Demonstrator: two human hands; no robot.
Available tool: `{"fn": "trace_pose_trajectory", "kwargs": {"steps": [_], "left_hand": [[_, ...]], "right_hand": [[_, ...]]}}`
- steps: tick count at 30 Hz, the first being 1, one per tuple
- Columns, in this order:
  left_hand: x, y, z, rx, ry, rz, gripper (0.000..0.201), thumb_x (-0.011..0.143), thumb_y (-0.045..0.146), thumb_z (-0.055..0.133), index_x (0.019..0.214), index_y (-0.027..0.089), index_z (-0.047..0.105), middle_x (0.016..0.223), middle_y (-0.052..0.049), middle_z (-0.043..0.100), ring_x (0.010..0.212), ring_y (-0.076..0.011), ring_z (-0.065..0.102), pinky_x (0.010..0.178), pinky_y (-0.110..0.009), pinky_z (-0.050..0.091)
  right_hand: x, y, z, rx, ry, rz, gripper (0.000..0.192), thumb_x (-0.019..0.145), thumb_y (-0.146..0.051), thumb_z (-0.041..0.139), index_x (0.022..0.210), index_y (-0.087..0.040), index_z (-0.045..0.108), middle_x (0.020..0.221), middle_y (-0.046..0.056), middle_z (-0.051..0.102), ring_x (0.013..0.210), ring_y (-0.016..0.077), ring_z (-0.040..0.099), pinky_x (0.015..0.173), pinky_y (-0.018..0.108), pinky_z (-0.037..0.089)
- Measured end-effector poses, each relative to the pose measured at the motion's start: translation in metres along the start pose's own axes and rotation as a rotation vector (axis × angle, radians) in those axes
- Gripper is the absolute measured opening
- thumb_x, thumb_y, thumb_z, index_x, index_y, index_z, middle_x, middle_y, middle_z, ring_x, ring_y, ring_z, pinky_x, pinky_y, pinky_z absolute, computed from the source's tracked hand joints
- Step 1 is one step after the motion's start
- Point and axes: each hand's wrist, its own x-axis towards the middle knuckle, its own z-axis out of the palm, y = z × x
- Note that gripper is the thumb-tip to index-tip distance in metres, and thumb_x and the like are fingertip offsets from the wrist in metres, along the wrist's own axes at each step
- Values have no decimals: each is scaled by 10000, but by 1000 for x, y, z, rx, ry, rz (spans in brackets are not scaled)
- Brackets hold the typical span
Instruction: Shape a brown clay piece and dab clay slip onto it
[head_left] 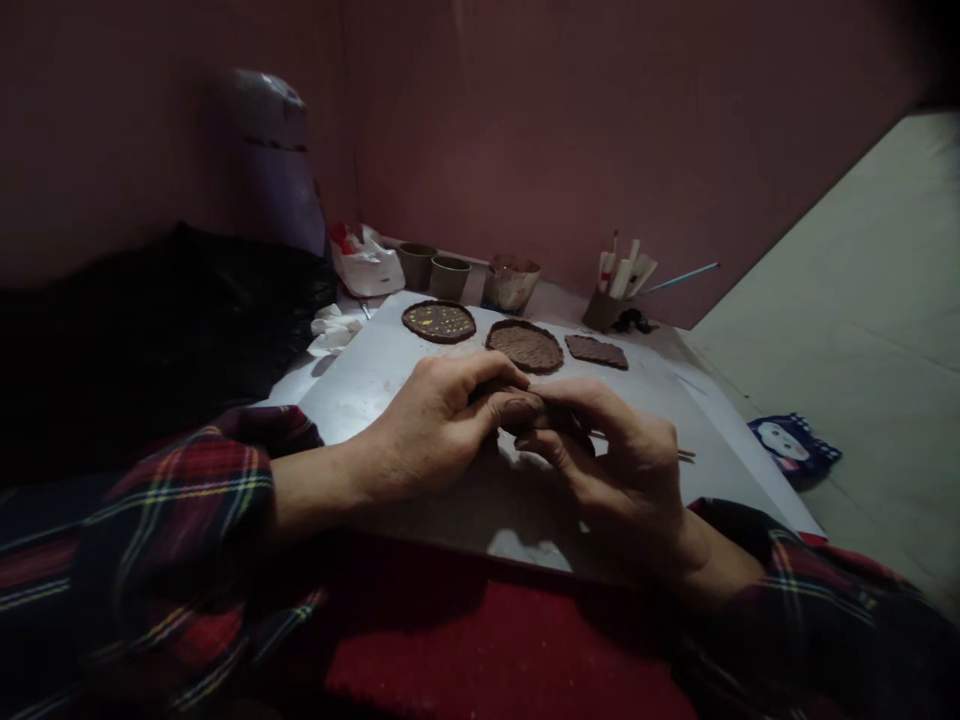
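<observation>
Both hands meet above a white sheet (352, 385), around a dark brown lump of clay (559, 416). My left hand (435, 412) pinches the lump's left side between thumb and fingers, its thumbnail stained brown. From the right, my right hand (634, 462) grips the same piece with thumb and curled fingers, hiding much of its shape. Just beyond the hands lie a round brown clay disc (523, 346) with a raised rim, a similar disc with yellow specks (439, 321), and a small rectangular clay slab (596, 351). A thin wooden stick (685, 454) pokes out behind my right hand.
Along the wall stand two dark cups (450, 278), a smeared clear cup (510, 284) and a pot of tools (602, 310) with a blue stick. Left are a white plastic bag (367, 262), crumpled tissue (334, 330) and black plastic (165, 330). A blue cartoon-faced item (795, 448) lies right.
</observation>
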Motion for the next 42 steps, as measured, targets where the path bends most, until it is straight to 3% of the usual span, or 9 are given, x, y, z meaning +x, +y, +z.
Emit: {"fn": "trace_pose_trajectory", "kwargs": {"steps": [5,10,16,21,25,31,42], "left_hand": [[2,-2,1,-109,-19,-73,208,860,293,602,966,137,691,910,-40,714,822,-151,637,712,-223,475],[3,-4,0,-298,-32,-199,360,801,379,678,1074,144,654,906,-33,708,819,-151,633,688,-218,470],[3,1,1,-449,-59,-305,406,719,371,759,1011,113,647,842,-39,677,769,-145,607,675,-235,460],[4,-1,3,-425,-57,-294,404,705,379,765,963,84,665,907,-79,684,807,-166,611,703,-265,468],[4,-2,4,-397,-27,-312,381,676,377,781,922,106,675,856,-58,692,762,-162,622,663,-257,474],[3,2,3,-261,-16,-277,283,692,316,762,869,113,676,792,-30,674,732,-144,600,635,-235,461],[2,4,4,-320,-48,-196,118,720,153,677,832,127,646,761,2,661,722,-123,604,639,-209,464]], "right_hand": [[-2,2,3,22,6,33,207,823,-150,637,1017,-218,608,841,-1,680,641,109,589,562,244,467],[-5,3,5,-32,27,67,218,817,-161,655,1015,-225,589,823,-9,647,670,113,581,612,258,497],[-5,4,4,-17,57,-13,272,800,-117,651,1035,-228,568,994,47,641,910,175,618,737,315,533],[-4,5,5,-13,22,-11,282,792,-112,643,1040,-223,568,984,56,631,879,175,620,702,308,538],[-4,6,6,-55,-11,11,284,785,-175,674,1039,-226,558,950,43,639,841,179,622,687,311,537],[-5,7,6,-69,-34,-5,273,798,-116,617,1042,-224,564,928,38,661,812,174,636,689,313,538],[-7,4,4,-81,-14,-118,263,809,-123,613,1049,-211,554,972,72,640,886,185,632,716,310,537]]}}
